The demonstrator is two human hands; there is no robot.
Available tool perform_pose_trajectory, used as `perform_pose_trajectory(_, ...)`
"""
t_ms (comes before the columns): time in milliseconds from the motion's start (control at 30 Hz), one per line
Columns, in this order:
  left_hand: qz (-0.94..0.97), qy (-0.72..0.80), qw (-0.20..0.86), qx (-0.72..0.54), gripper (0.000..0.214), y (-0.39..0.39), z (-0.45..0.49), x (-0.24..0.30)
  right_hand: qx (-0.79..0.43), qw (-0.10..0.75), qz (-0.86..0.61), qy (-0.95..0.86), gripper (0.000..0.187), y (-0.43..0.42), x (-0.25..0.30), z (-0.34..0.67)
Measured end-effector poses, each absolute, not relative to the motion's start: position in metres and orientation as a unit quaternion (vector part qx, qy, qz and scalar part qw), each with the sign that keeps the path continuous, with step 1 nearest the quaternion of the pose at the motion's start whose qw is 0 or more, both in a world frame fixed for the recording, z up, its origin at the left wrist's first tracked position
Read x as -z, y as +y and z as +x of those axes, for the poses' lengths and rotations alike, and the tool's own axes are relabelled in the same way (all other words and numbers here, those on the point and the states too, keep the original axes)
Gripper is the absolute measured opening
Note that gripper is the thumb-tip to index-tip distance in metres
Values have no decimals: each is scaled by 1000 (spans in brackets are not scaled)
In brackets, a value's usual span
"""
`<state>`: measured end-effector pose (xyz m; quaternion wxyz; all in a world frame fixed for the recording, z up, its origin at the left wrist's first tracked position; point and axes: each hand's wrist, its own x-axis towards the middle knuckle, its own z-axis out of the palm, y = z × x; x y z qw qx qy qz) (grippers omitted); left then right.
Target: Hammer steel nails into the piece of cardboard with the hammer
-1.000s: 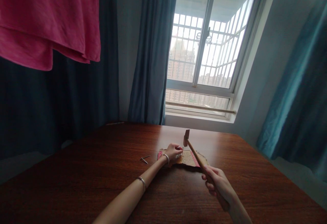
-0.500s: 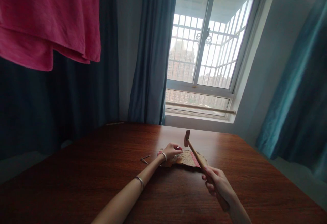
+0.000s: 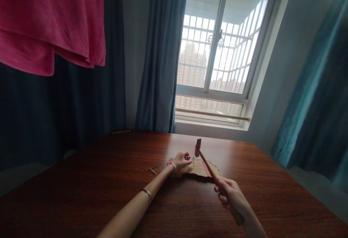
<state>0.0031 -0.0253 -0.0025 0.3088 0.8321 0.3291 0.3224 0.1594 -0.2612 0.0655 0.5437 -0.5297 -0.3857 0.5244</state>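
Observation:
My right hand [image 3: 231,196] is wrapped round the wooden handle of a hammer [image 3: 208,165]. The hammer's metal head [image 3: 198,147] hangs just above a flat tan board with a pink edge [image 3: 199,168] lying on the brown wooden table [image 3: 108,187]. My left hand [image 3: 181,159] rests on the board's left end. Its fingers pinch a small upright nail [image 3: 193,158] right beside the hammer head. A bracelet sits on that wrist and another on the forearm.
Two loose nails [image 3: 153,168] lie on the table left of the board. A window [image 3: 217,53] with blue curtains [image 3: 159,57] stands behind the table. A pink cloth [image 3: 51,20] hangs at the upper left. More curtain hangs at the right.
The left hand drew back slightly to the left on the board. The hammer stayed raised over the board with only a tiny shift.

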Motion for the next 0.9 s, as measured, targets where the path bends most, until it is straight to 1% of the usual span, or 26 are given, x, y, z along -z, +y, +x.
perform_pose_trajectory(200, 843, 356, 264, -303, 26, -26, 3, 2, -518, 545, -531, -392, 43, -262, -65, 159)
perform_pose_trajectory(433, 849, 371, 246, -284, 25, -26, 4, 0, -514, 549, -532, -390, 42, -261, -64, 159)
perform_pose_trajectory(700, 848, 373, 233, -294, 26, -27, 7, 2, -522, 545, -526, -393, 39, -260, -68, 155)
perform_pose_trajectory(900, 838, 380, 246, -306, 26, -27, 7, 4, -524, 541, -520, -402, 38, -261, -74, 149)
